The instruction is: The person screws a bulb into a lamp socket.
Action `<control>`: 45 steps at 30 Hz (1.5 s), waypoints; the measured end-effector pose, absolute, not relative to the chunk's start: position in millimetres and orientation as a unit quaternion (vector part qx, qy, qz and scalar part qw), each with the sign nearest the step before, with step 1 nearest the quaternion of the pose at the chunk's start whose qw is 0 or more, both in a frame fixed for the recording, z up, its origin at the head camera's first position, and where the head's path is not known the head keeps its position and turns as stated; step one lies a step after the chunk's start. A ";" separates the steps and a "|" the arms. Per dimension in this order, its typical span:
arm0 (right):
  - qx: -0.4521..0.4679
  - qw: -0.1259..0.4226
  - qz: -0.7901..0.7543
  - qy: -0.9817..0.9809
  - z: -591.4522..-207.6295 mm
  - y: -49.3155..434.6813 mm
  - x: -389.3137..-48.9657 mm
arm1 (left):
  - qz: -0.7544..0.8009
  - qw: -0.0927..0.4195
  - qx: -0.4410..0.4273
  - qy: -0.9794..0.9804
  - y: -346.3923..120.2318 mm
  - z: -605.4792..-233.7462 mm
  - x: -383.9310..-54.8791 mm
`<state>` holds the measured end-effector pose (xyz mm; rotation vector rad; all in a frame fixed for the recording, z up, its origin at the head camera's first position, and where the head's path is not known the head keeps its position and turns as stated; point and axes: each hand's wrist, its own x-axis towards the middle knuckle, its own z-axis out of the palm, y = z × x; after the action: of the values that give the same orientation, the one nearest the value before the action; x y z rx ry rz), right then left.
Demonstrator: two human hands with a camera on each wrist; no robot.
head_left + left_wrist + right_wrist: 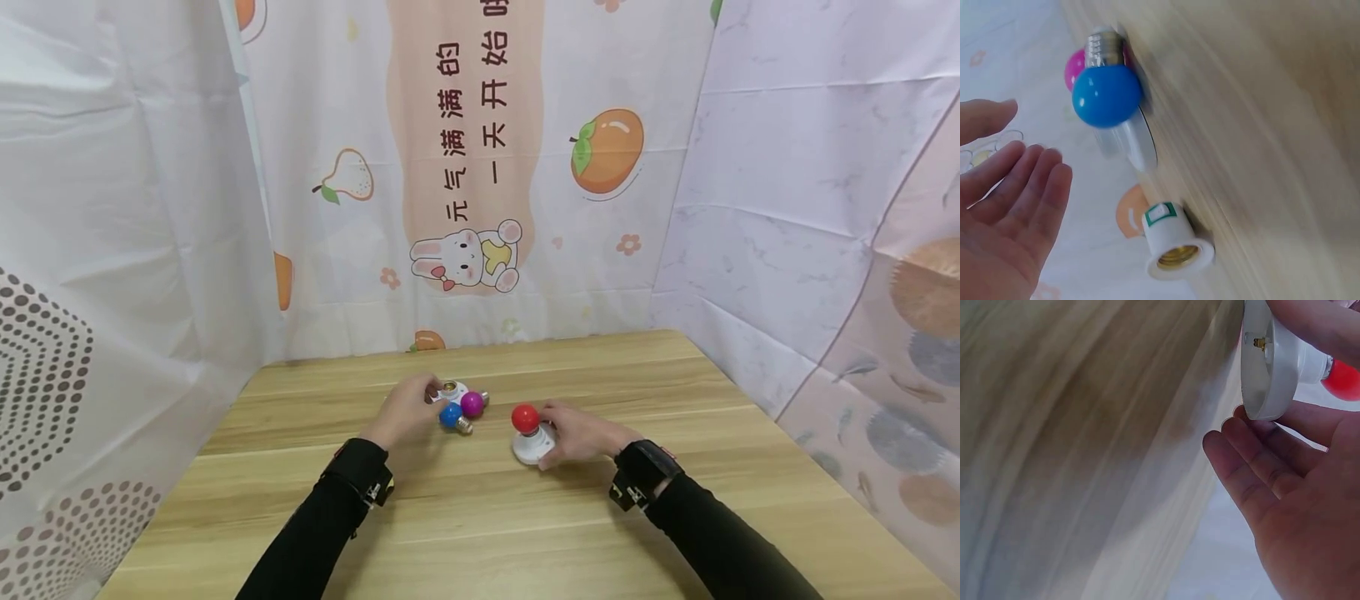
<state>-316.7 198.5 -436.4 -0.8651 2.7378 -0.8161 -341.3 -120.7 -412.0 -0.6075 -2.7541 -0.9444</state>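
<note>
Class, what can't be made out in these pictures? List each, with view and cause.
Red bulb: right wrist view, cut off by the right edge.
Purple bulb: left wrist view, partly hidden behind the blue bulb.
Empty white lamp base: head view, partly covered by the left hand.
Topmost curtain character: head view, cut off by the upper edge.

Left fingers [1054, 197] relaxed, right fingers [1238, 472] in a pinch, forearms [307, 525] angled inward

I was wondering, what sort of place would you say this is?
Probably a makeshift recording booth: patterned curtains hang on three sides of a wood-grain table, and black devices are strapped to both wrists.
</note>
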 end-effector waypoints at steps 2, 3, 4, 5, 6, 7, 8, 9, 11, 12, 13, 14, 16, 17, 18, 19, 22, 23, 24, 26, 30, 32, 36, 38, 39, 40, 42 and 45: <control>-0.282 0.081 -0.279 0.914 -438.2 200.3 -317.9 | -0.320 0.092 -0.199 -0.922 -123.7 -411.6 -343.9; -0.278 0.082 -0.280 0.915 -439.2 201.2 -318.6 | -0.319 0.096 -0.196 -0.922 -125.2 -411.8 -345.4; -0.274 0.083 -0.283 0.916 -439.8 202.1 -319.1 | -0.317 0.099 -0.192 -0.924 -126.7 -411.9 -346.6; -0.270 0.083 -0.282 0.917 -440.6 202.8 -319.7 | -0.316 0.100 -0.187 -0.925 -128.2 -411.9 -347.5; -0.266 0.083 -0.283 0.918 -441.2 203.7 -320.4 | -0.309 0.104 -0.182 -0.928 -129.7 -411.8 -348.2; -0.263 0.083 -0.284 0.918 -441.6 204.2 -320.9 | -0.302 0.107 -0.178 -0.931 -131.3 -412.1 -349.0; -0.261 0.083 -0.284 0.919 -442.0 204.7 -321.6 | -0.291 0.109 -0.175 -0.934 -133.1 -412.6 -349.5; -0.262 0.081 -0.282 0.920 -442.6 205.1 -322.3 | -0.279 0.110 -0.172 -0.938 -135.2 -413.3 -350.0; -0.265 0.079 -0.278 0.920 -443.6 205.8 -323.5 | -0.251 0.114 -0.166 -0.947 -139.1 -414.6 -350.6; -0.263 0.078 -0.277 0.921 -443.9 206.2 -324.0 | -0.232 0.117 -0.164 -0.952 -140.9 -415.2 -350.9; -0.262 0.078 -0.277 0.921 -444.1 206.3 -324.3 | -0.214 0.119 -0.164 -0.956 -142.8 -416.0 -351.5; -0.260 0.079 -0.278 0.921 -444.5 206.4 -324.6 | -0.196 0.122 -0.161 -0.960 -144.6 -416.9 -352.3; -0.251 0.082 -0.281 0.922 -444.2 206.5 -324.3 | -0.165 0.124 -0.157 -0.966 -148.0 -418.1 -354.2; -0.246 0.084 -0.283 0.923 -444.0 206.6 -324.1 | -0.154 0.124 -0.155 -0.968 -149.1 -417.9 -354.5; -0.243 0.084 -0.283 0.924 -443.7 206.8 -324.2 | -0.142 0.121 -0.154 -0.970 -150.3 -417.6 -354.9; -0.239 0.086 -0.284 0.925 -443.5 206.8 -324.1 | -0.134 0.118 -0.150 -0.972 -151.2 -417.7 -355.4; -0.235 0.085 -0.276 0.928 -443.5 207.9 -324.8 | -0.115 0.104 -0.142 -0.978 -152.9 -417.6 -355.6; -0.236 0.083 -0.273 0.929 -443.9 208.5 -325.3 | -0.109 0.098 -0.138 -0.979 -153.4 -418.1 -356.1; -0.236 0.082 -0.270 0.930 -444.4 209.1 -325.8 | -0.103 0.092 -0.136 -0.981 -154.1 -419.2 -357.0; -0.235 0.080 -0.266 0.931 -445.4 210.3 -327.1 | -0.096 0.083 -0.130 -0.983 -155.7 -421.8 -359.1; -0.234 0.078 -0.266 0.932 -447.1 212.4 -329.8 | -0.104 0.064 -0.117 -0.985 -159.7 -426.4 -363.0; -0.232 0.078 -0.267 0.932 -447.5 213.2 -330.6 | -0.113 0.058 -0.109 -0.986 -161.8 -428.4 -364.0; -0.218 0.079 -0.259 0.938 -447.8 214.9 -330.8 | -0.114 0.050 -0.098 -0.987 -164.5 -430.7 -364.0; -0.214 0.080 -0.254 0.940 -447.0 215.7 -330.6 | -0.108 0.047 -0.097 -0.988 -164.8 -430.6 -364.0; -0.211 0.081 -0.254 0.940 -446.5 216.2 -330.5 | -0.104 0.046 -0.097 -0.989 -164.7 -430.5 -363.8; -0.211 0.081 -0.253 0.941 -445.8 216.5 -330.4 | -0.102 0.044 -0.097 -0.989 -164.5 -430.3 -363.8; -0.210 0.082 -0.255 0.940 -445.0 217.1 -330.7 | -0.096 0.042 -0.098 -0.990 -164.0 -430.0 -363.7; -0.205 0.082 -0.257 0.941 -444.7 217.8 -331.4 | -0.091 0.042 -0.100 -0.990 -163.5 -429.9 -363.8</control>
<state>-331.4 217.8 -444.7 -0.6125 2.8107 -0.7669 -363.8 -163.5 -429.9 -0.3054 -3.0306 -0.2775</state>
